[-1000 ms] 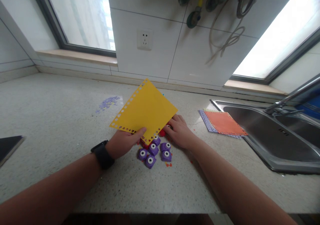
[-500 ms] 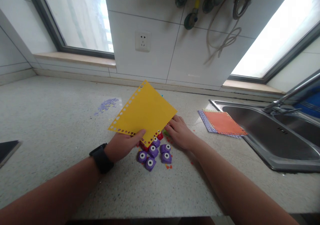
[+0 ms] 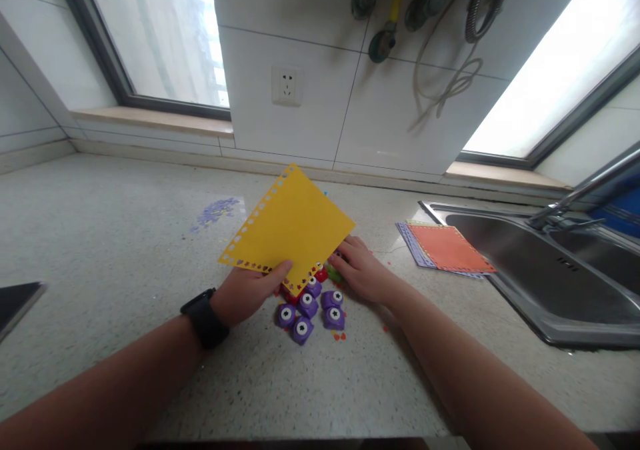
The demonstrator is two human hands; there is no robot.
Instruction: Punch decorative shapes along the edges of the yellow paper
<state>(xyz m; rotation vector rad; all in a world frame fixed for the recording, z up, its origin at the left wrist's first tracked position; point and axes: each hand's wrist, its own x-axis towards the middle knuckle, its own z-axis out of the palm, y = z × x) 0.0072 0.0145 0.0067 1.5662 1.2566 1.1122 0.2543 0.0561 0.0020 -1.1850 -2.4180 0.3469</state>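
Observation:
My left hand (image 3: 255,290), wearing a black watch, pinches the near left edge of a yellow sheet of paper (image 3: 295,220) between thumb and fingers. Small shapes are punched along two of the sheet's edges and part of a third. My right hand (image 3: 363,270) is at the sheet's right edge with its fingers curled; what they close on is mostly hidden. By its fingertips is a green craft punch (image 3: 336,275). Several purple craft punches (image 3: 307,305) stand just below the sheet, and red punches (image 3: 293,295) are partly covered by it.
Orange and purple punched sheets (image 3: 453,249) lie stacked beside the steel sink (image 3: 540,323) on the right. Purple paper bits (image 3: 217,211) are heaped behind on the left. Red bits (image 3: 340,336) lie near the punches. A dark flat object (image 3: 17,303) sits at far left.
The view has shifted very slightly. Both hands and the yellow sheet keep nearly the same positions.

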